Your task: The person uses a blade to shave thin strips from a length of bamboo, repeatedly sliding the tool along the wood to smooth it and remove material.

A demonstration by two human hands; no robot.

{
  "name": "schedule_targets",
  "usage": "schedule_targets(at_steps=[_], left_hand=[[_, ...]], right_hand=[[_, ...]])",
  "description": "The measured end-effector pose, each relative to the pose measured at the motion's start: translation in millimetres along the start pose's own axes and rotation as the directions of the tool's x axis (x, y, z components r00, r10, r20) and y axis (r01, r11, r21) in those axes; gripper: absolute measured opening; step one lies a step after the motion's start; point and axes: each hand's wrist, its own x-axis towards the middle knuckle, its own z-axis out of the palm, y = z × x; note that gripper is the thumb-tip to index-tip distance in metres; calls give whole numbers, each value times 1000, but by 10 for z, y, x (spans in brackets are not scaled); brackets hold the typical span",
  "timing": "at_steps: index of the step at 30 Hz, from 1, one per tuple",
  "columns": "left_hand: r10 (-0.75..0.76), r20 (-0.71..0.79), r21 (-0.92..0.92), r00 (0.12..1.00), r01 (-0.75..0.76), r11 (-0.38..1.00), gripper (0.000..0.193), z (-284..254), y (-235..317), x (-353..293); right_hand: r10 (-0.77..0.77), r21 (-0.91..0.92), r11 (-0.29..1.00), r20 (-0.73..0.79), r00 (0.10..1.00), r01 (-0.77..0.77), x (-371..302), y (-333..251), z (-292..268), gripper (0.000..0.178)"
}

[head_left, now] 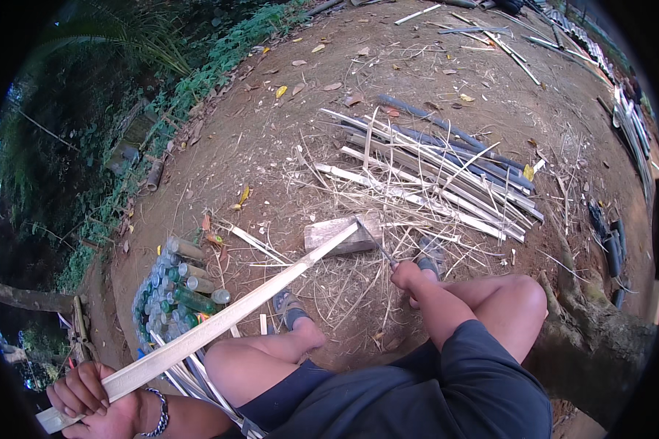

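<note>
My left hand (99, 402), at the lower left, is closed around the near end of a long, pale split-bamboo strip (227, 322). The strip slants up and away to the right, and its far end lies over a short wooden block (326, 233) on the ground between my feet. In my right hand (408, 278), by my right shin, is the handle of a knife (377, 243). Its thin dark blade reaches up to the strip's far end over the block; whether the edge bites into the bamboo is too small to tell.
Beyond the block lies a heap of bamboo strips (432, 175) among curled shavings (329, 190). Clear and green bottles (176, 293) are piled left of my legs. A tree trunk (586, 358) stands close at the right. Green plants (190, 80) border the dirt at far left.
</note>
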Motion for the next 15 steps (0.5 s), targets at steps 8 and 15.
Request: schedule_targets(at_steps=[8, 15], left_hand=[[125, -238, 26, 963, -122, 992, 42, 54, -110, -128], [85, -158, -67, 984, -97, 993, 42, 154, 36, -362]], right_hand=[[-164, 269, 936, -231, 959, 225, -933, -1125, -107, 33], [-579, 275, 742, -198, 791, 611, -2539, -2053, -554, 24]])
